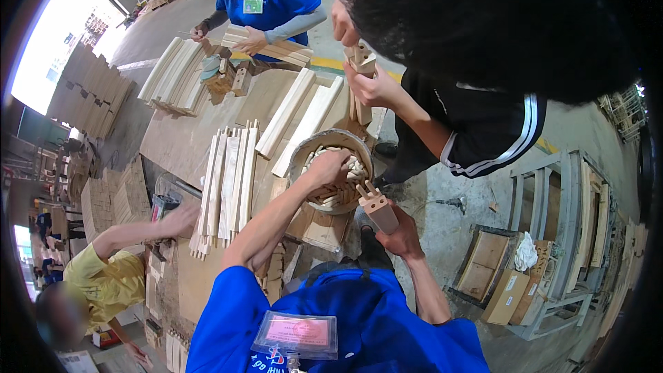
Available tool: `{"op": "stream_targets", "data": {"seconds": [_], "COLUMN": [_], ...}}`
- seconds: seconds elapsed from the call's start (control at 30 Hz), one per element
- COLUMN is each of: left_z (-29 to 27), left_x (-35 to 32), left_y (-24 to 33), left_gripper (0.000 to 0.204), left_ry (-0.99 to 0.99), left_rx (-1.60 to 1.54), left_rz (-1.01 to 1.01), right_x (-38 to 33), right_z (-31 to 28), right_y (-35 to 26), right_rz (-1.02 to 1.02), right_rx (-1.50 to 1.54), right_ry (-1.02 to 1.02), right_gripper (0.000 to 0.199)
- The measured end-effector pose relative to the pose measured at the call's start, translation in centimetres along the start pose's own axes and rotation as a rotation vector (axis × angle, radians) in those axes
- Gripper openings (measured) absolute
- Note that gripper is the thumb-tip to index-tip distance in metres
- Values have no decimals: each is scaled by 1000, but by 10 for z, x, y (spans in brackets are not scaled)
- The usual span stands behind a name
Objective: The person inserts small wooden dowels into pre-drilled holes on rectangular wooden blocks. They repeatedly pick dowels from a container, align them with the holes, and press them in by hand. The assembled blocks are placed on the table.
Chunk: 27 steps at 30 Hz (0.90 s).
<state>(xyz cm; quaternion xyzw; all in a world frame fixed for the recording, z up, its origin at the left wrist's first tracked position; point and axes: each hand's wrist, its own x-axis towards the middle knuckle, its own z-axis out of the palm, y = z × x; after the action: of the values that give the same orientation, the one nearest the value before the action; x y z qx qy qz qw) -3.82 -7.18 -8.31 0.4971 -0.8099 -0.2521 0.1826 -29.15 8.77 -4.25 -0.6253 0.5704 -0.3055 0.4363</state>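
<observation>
My left hand [330,168] reaches into a round bucket [295,164] of short wooden dowels [356,174]. Its fingers are curled down among them, and the fingertips are hidden. To the right of the bucket, my right hand [402,235] is closed round a wooden block [381,214] with a drilled end facing up. A few dowels [364,190] stick out of holes in that end, close to the bucket's rim.
Loose wooden slats [228,179] lie left of the bucket on the worktable [200,135], with longer boards [307,124] beyond. Co-workers stand across the table and at the left; the one opposite holds a drilled wooden piece [360,62]. Cardboard boxes [507,297] and a metal rack [563,235] stand right.
</observation>
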Motion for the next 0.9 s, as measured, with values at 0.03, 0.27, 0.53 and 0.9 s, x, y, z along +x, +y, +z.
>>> {"op": "stream_targets", "data": {"seconds": [0.03,0.27,0.53,0.9], "left_z": [-15,-60,-41,-48], "left_x": [-1,-100,-146,-148], "left_y": [16,102,141,135], "left_gripper": [15,19,17,16], "left_ry": [-30,92,449,363], "left_rx": [-146,-1217,-912,-742], "left_rz": [-75,-358,-363,-323], "right_x": [0,-5,-7,-6], "right_z": [-1,13,46,46], "right_y": [5,-5,-25,-45], "right_rz": [16,33,-201,-137], "right_rx": [-4,8,-284,-100], "right_ry": [-7,12,113,-37], "right_gripper": [68,70,74,73]}}
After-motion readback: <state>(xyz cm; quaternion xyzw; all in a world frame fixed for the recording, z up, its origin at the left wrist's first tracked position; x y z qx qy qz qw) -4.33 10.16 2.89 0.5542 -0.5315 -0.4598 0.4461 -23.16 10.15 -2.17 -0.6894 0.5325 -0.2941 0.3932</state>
